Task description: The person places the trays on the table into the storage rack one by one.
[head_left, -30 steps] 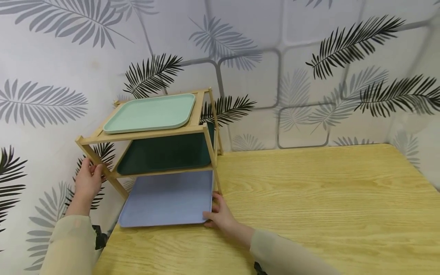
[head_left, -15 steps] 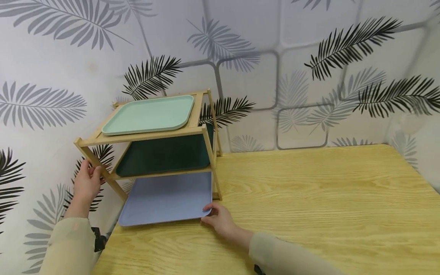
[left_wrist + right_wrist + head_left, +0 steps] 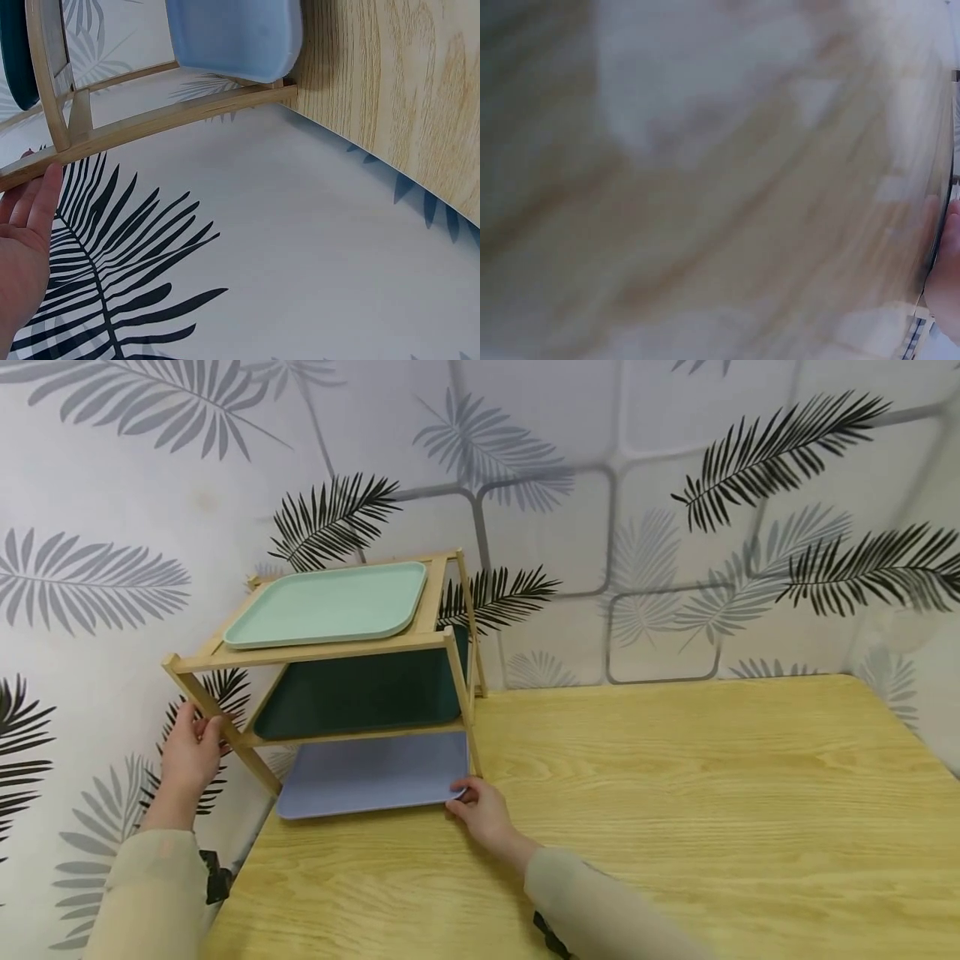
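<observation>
A wooden rack (image 3: 315, 654) with slanted legs stands at the table's left end. On its top lies a mint green tray (image 3: 326, 603), and a dark green tray (image 3: 363, 695) sits on the middle shelf. Below that a lavender tray (image 3: 371, 777) lies at the lowest level, its front edge jutting out past the legs. My left hand (image 3: 189, 758) grips the rack's left front leg (image 3: 172, 116); the left wrist view shows fingers against the wood. With thumb and fingers my right hand (image 3: 483, 817) pinches the lavender tray's front right corner. The right wrist view is mostly blurred, with the hand (image 3: 946, 262) at its edge.
The wood-grain table (image 3: 697, 802) stretches away to the right of the rack. Behind and to the left stands a wall (image 3: 547, 435) with a leaf pattern. The rack's left side is close to that wall.
The lavender tray has slid farther back under the middle shelf, its front right corner first, then the left side. My right hand shifted its hold on the corner. My left hand stayed put.
</observation>
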Demonstrator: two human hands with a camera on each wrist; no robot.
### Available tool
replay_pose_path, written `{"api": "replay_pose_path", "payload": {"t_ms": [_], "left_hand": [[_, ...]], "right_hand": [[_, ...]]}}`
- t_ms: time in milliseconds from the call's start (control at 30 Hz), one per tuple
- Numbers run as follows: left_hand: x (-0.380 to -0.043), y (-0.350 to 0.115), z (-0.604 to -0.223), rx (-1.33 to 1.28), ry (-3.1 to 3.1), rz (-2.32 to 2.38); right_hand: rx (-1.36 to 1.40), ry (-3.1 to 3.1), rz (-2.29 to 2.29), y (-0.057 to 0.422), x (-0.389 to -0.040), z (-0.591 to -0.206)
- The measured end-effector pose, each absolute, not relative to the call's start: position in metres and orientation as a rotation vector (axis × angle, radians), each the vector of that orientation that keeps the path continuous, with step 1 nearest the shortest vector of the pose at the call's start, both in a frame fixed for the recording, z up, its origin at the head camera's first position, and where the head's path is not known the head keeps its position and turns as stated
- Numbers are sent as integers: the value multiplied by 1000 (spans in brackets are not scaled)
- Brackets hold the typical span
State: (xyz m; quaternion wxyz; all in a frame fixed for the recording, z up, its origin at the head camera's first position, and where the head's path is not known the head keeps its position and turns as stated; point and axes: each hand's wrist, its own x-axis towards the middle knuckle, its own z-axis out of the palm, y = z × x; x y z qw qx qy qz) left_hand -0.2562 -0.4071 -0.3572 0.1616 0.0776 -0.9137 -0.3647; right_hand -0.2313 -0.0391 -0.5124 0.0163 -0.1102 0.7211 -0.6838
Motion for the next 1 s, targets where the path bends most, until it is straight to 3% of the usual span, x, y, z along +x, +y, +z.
{"api": "replay_pose_path", "payload": {"t_ms": [1000], "left_hand": [[-256,-408,-357,252,-2581,-1124]], "right_hand": [[-179,2321,-2060,-65,-253,-514]]}}
